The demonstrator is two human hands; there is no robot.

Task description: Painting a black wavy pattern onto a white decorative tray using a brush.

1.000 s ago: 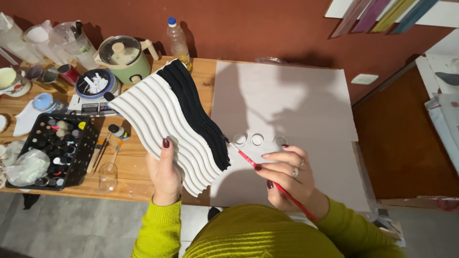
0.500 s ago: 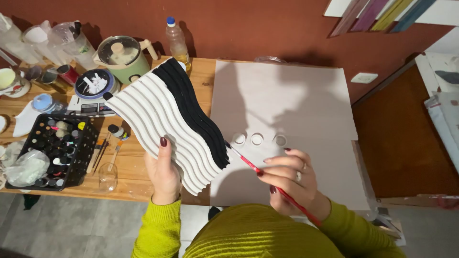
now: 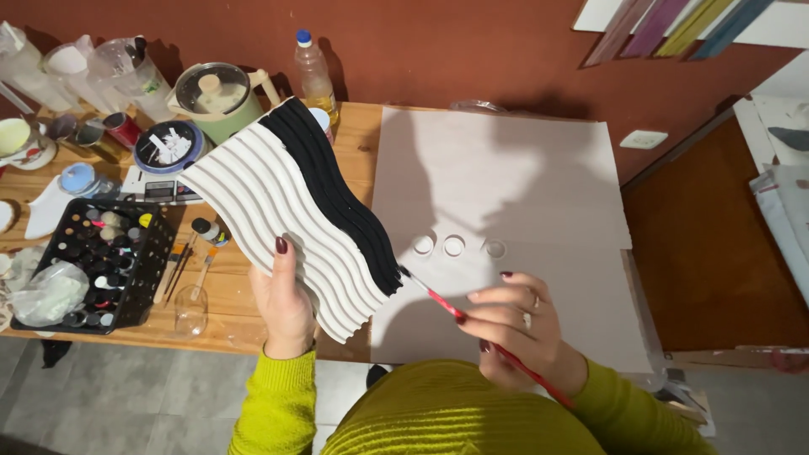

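Above the table, left hand (image 3: 285,297) tilts wavy panel (image 3: 291,211); right hand (image 3: 510,324) angles brush (image 3: 438,297).

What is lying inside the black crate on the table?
The black crate holds many small paint bottles standing upright, only their coloured caps showing. A crumpled plastic bag covers its near left corner, hiding what is beneath.

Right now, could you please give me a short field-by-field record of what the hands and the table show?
left hand: holds the wavy ribbed panel tilted above the table, thumb on its face
panel: white ridges, far strip painted black
right hand: holds a red-handled brush, tip at the panel's black edge
table: wooden, with a grey cardboard sheet on its right part
left of panel: black crate of paint bottles
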